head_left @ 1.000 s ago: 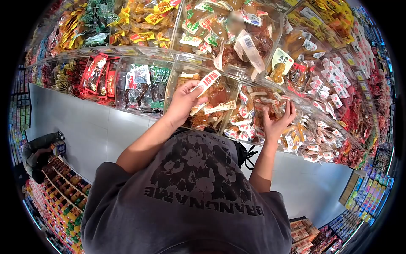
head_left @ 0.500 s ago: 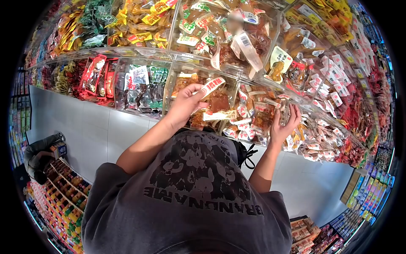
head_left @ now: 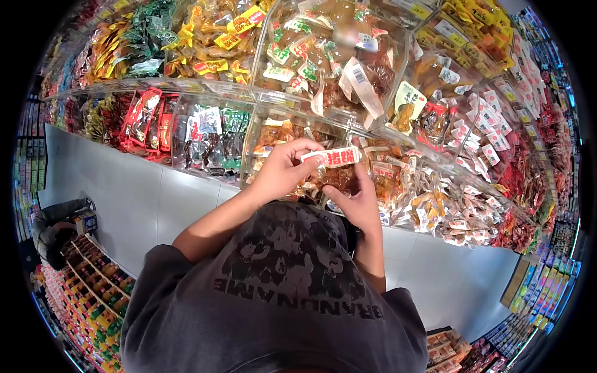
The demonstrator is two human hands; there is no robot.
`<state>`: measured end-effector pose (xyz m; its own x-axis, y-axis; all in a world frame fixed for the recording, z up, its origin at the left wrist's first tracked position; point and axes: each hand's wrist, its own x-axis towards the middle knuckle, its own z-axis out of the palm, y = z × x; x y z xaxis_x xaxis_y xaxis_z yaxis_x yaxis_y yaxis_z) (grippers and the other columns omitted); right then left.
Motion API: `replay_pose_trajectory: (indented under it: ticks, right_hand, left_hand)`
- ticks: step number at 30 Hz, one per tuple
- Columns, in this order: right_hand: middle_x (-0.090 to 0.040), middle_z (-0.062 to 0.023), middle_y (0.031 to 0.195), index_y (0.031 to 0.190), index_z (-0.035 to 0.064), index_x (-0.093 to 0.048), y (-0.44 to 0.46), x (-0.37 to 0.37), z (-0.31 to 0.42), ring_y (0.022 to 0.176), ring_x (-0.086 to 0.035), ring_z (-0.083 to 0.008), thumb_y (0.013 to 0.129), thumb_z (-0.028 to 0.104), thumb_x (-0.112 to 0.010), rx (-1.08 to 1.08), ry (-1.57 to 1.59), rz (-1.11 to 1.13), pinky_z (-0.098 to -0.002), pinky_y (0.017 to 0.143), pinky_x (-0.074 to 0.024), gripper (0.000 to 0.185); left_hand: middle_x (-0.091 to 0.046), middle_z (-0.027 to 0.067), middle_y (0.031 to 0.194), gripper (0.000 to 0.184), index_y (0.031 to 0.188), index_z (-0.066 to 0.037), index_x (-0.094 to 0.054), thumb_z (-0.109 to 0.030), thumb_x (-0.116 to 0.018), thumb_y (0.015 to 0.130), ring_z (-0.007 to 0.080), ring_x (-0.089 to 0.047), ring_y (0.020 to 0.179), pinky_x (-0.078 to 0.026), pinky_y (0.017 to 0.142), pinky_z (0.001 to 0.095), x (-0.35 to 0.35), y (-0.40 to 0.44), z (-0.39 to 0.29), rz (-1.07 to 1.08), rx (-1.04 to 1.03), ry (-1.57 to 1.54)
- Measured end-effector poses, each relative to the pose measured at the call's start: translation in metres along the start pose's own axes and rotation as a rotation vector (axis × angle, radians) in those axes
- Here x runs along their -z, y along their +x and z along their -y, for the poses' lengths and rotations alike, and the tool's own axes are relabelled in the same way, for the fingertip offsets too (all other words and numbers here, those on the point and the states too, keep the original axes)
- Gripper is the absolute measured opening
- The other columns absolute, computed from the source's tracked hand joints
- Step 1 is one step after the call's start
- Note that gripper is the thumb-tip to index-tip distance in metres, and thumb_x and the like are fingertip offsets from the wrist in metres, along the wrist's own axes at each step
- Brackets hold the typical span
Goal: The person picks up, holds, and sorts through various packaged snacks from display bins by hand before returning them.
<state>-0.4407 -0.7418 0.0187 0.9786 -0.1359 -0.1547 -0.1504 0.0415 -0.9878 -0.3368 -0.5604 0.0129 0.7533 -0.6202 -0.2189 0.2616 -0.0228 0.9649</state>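
My left hand [head_left: 287, 173] is closed on a sealed snack packet, pinching its white label [head_left: 339, 157] with red lettering between thumb and fingers. Below the label is the packet's clear part with brown food inside, partly hidden and hard to tell from the packets behind. My right hand [head_left: 360, 204] is at the packet's right side, thumb on the near side and fingertips up by the label's end, its grip partly hidden. Both hands are over a clear bin [head_left: 250, 146] of similar brown packaged food.
Clear bins of bagged snacks curve around in two tiers. To the left are red packets [head_left: 142, 118] and green ones [head_left: 235, 124]; white-labelled packets [head_left: 469, 217] fill the right side. A person [head_left: 59, 227] crouches at the far left by a stocked display [head_left: 96, 286].
My right hand has moved left from the neighbouring bin to the packet. My left hand has shifted slightly right and lower, turning the label from slanted to nearly level.
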Motion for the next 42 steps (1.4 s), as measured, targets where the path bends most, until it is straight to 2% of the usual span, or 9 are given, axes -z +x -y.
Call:
replay_pose_trajectory:
  ticks: [9, 14, 18, 21, 22, 26, 35, 39, 42]
  right_hand:
    - [-0.067, -0.0117, 0.122, 0.135, -0.0006, -0.05, 0.022, 0.034, 0.037, 0.109, -0.067, -0.0193, 0.084, -0.002, -0.08, 0.298, 0.112, -0.275, -0.0327, 0.094, -0.0538, 0.059]
    - [-0.062, -0.0112, 0.128, 0.14, 0.0015, -0.042, 0.082, 0.061, 0.083, 0.116, -0.062, -0.0197, 0.099, 0.002, -0.064, 0.612, 0.055, -0.569, -0.0348, 0.104, -0.0466, 0.047]
    - [-0.065, -0.0062, 0.119, 0.137, 0.002, -0.052, 0.138, 0.068, 0.106, 0.108, -0.06, -0.0116, 0.101, 0.012, -0.065, 0.65, -0.132, -0.512, -0.0271, 0.093, -0.0473, 0.04]
    - [-0.066, -0.0123, 0.118, 0.122, -0.0007, -0.062, 0.174, 0.065, 0.112, 0.108, -0.064, -0.0217, 0.096, 0.007, -0.069, 0.717, -0.34, -0.532, -0.0331, 0.098, -0.0478, 0.028]
    - [-0.067, -0.0137, 0.118, 0.117, -0.0007, -0.065, 0.184, 0.062, 0.112, 0.11, -0.064, -0.0247, 0.094, 0.007, -0.07, 0.816, -0.43, -0.56, -0.0344, 0.099, -0.0476, 0.025]
    - [-0.07, -0.0174, 0.12, 0.109, 0.0009, -0.069, 0.219, 0.069, 0.098, 0.119, -0.063, -0.0328, 0.09, 0.007, -0.073, 0.833, -0.621, -0.498, -0.0396, 0.106, -0.0457, 0.02]
    - [-0.06, -0.0088, 0.143, 0.12, 0.0138, -0.071, 0.195, 0.082, 0.086, 0.146, -0.037, -0.0398, 0.081, 0.015, -0.08, 0.768, -0.648, -0.345, -0.0505, 0.12, -0.03, 0.04]
    - [-0.06, -0.0073, 0.144, 0.121, 0.0154, -0.072, 0.179, 0.085, 0.085, 0.146, -0.037, -0.0354, 0.08, 0.016, -0.081, 0.722, -0.641, -0.386, -0.0479, 0.122, -0.0266, 0.041]
    - [-0.064, -0.0098, 0.128, 0.116, 0.0057, -0.07, 0.17, 0.088, 0.072, 0.133, -0.052, -0.0263, 0.091, 0.015, -0.075, 0.76, -0.275, -0.462, -0.0418, 0.112, -0.0414, 0.026]
  left_hand:
    - [-0.067, 0.0132, 0.124, 0.034, 0.133, 0.0, -0.055, -0.023, -0.039, 0.113, 0.021, -0.067, 0.11, -0.051, 0.099, 0.0349, 0.016, 0.005, 0.011, 0.151, -0.069, -0.099]
    - [-0.068, 0.0094, 0.118, 0.029, 0.126, 0.001, -0.058, -0.019, -0.043, 0.111, 0.0147, -0.065, 0.104, -0.051, 0.096, 0.0307, 0.018, 0.004, 0.017, 0.087, -0.051, -0.082]
    - [-0.068, 0.0063, 0.115, 0.026, 0.125, 0.0, -0.06, -0.017, -0.047, 0.11, 0.0115, -0.063, 0.102, -0.051, 0.095, 0.0291, 0.022, 0.0, 0.021, 0.081, -0.031, 0.031]
    - [-0.069, 0.0122, 0.114, 0.026, 0.125, -0.001, -0.06, -0.017, -0.054, 0.106, 0.0199, -0.066, 0.109, -0.05, 0.098, 0.0345, 0.028, -0.004, 0.026, 0.067, -0.073, 0.372]
    - [-0.065, 0.0194, 0.124, 0.033, 0.129, -0.003, -0.061, -0.021, -0.058, 0.102, 0.0326, -0.061, 0.121, -0.046, 0.105, 0.0424, 0.034, -0.007, 0.028, 0.087, -0.148, 0.586]
    - [-0.038, 0.0235, 0.156, 0.059, 0.148, -0.014, -0.05, -0.037, -0.064, 0.095, 0.0463, -0.031, 0.147, -0.026, 0.12, 0.0562, 0.045, -0.022, 0.064, 0.118, -0.106, 1.098]
    - [-0.014, 0.0221, 0.168, 0.075, 0.156, -0.023, -0.039, -0.042, -0.071, 0.091, 0.0484, -0.012, 0.153, -0.015, 0.123, 0.0578, 0.045, -0.026, 0.085, 0.341, 0.201, 1.128]
    - [-0.003, 0.0253, 0.168, 0.078, 0.157, -0.022, -0.037, -0.04, -0.071, 0.09, 0.0484, -0.009, 0.153, -0.013, 0.123, 0.0595, 0.045, -0.017, 0.09, 0.27, 0.114, 1.129]
    - [-0.001, 0.0276, 0.168, 0.084, 0.161, -0.023, -0.027, -0.039, -0.07, 0.091, 0.0479, -0.01, 0.154, -0.011, 0.122, 0.0614, 0.046, 0.0, 0.09, 0.154, 0.122, 1.167]
